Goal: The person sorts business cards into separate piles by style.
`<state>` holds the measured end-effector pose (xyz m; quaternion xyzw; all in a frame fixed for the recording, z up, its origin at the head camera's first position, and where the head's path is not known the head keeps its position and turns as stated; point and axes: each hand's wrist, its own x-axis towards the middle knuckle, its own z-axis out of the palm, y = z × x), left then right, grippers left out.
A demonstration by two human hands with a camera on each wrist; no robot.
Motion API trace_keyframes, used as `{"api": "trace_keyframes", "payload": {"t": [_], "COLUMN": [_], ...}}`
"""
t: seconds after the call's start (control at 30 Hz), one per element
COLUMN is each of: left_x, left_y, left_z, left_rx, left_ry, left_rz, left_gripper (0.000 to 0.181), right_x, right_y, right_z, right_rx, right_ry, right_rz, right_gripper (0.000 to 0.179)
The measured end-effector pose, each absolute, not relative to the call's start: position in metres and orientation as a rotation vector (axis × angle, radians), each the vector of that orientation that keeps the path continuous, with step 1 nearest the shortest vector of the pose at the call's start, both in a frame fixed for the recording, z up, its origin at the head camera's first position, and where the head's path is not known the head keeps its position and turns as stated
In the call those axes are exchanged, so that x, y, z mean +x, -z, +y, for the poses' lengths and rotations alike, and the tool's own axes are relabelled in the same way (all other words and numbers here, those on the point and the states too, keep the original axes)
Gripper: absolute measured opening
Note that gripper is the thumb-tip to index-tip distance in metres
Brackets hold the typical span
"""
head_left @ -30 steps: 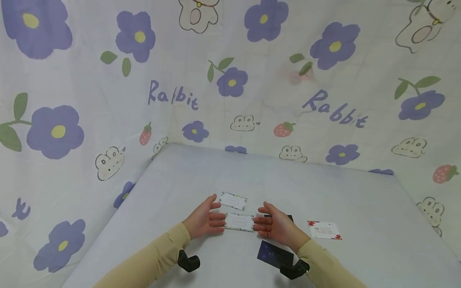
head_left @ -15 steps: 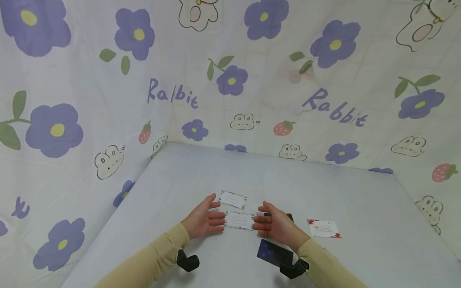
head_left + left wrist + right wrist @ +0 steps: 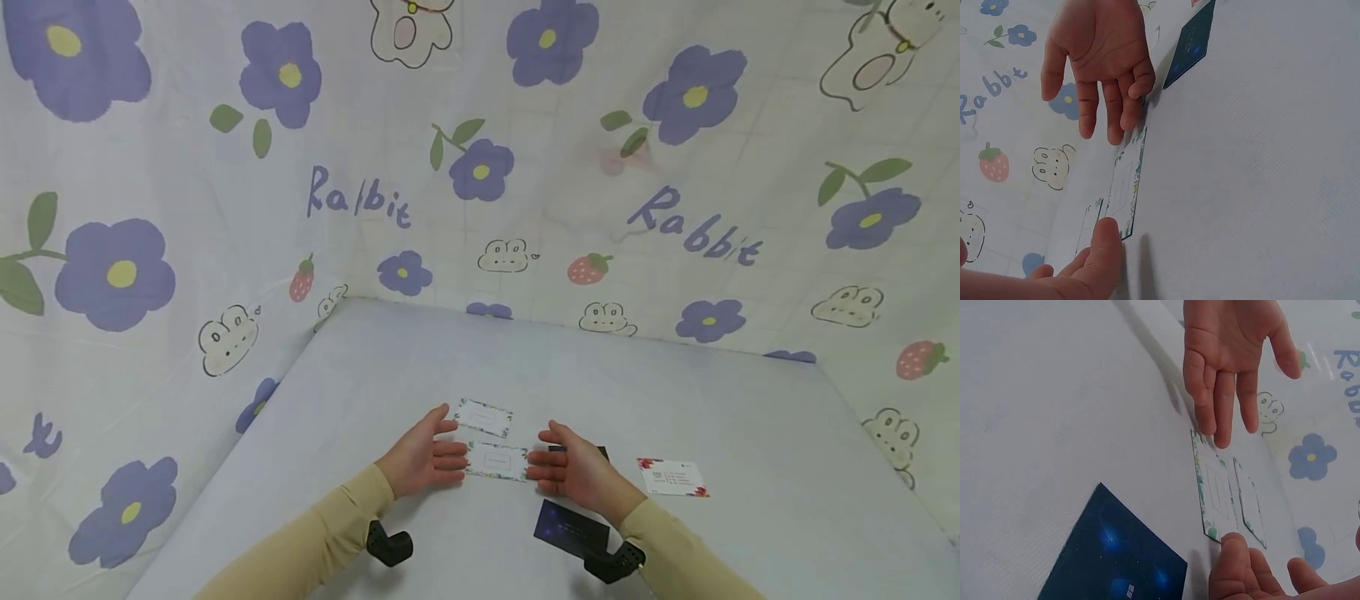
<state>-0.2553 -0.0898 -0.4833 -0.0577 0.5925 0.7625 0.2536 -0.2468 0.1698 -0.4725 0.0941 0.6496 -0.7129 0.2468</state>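
Note:
Both hands face each other palm inward over the table, fingers extended. Between them lies a white card with a leafy border (image 3: 497,461), stacked or single. My left hand (image 3: 423,454) has its fingertips right at the card's left end. At the opposite end are the fingertips of my right hand (image 3: 588,473). A second white leafy-bordered card (image 3: 483,417) lies just beyond, near the left thumb. Close to the right wrist is a dark blue card (image 3: 1122,550), partly covered by the wrist camera in the head view. Neither hand grips anything.
Behind the right hand a black card (image 3: 602,452) is mostly hidden. Further right lies a white card with red flowers (image 3: 672,477). The white table (image 3: 450,350) meets patterned curtain walls (image 3: 540,208) at the back and sides. Black wrist cameras (image 3: 390,543) sit under both wrists.

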Motion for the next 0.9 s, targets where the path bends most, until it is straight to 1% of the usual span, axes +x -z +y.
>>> {"api": "trace_keyframes", "payload": {"t": [0.2, 0.53, 0.8, 0.9], "left_x": [-0.253, -0.234, -0.226, -0.225], "left_y": [0.476, 0.466, 0.46, 0.459], "left_z": [-0.105, -0.154, -0.179, -0.185], "left_rx": [-0.093, -0.071, -0.055, -0.062], "left_ry": [-2.064, -2.043, -2.012, -2.021], "left_rz": [1.66, 1.802, 1.873, 1.877], "left_gripper": [0.075, 0.071, 0.079, 0.078], "right_x": [-0.235, -0.218, -0.201, -0.196], "right_y": [0.468, 0.456, 0.448, 0.446], "right_z": [0.194, 0.267, 0.321, 0.337], "right_rx": [0.245, 0.279, 0.293, 0.32], "right_ry": [1.931, 1.819, 1.736, 1.756], "right_rz": [1.822, 2.028, 2.147, 2.142], "right_gripper": [0.069, 0.077, 0.076, 0.078]}}
